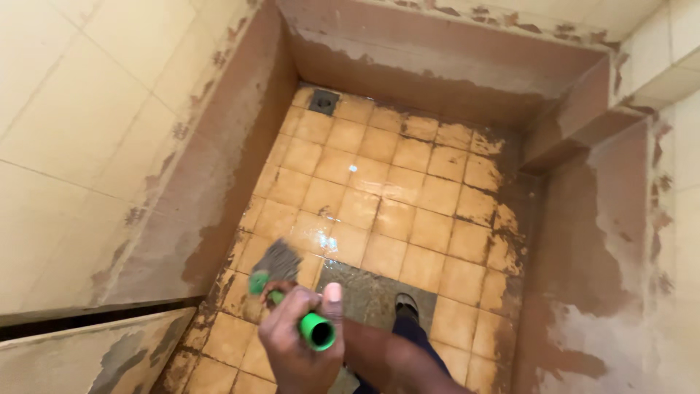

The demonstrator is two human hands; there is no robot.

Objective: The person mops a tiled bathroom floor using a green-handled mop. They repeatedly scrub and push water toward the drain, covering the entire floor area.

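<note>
Head view — one hand (302,335), which one I cannot tell, fingers wrapped around the green-handled brush (281,281), its bristles on the wet floor tiles (379,197) near the left wall — firm, short strokes along the grout would likely scrub best.

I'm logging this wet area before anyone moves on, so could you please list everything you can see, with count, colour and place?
Brush: one, green handle with grey bristles, on the wet floor at lower left.
Floor tiles: many, orange-tan, dark grime toward the right edge.
Drain: one, dark square, far left corner.
Wall tiles: cream, upper walls.
Brown coating: patchy band along lower walls.
Shoe: one, dark, on a grey floor patch.
Hand: one, gripping the brush handle; which hand is unclear.
</note>
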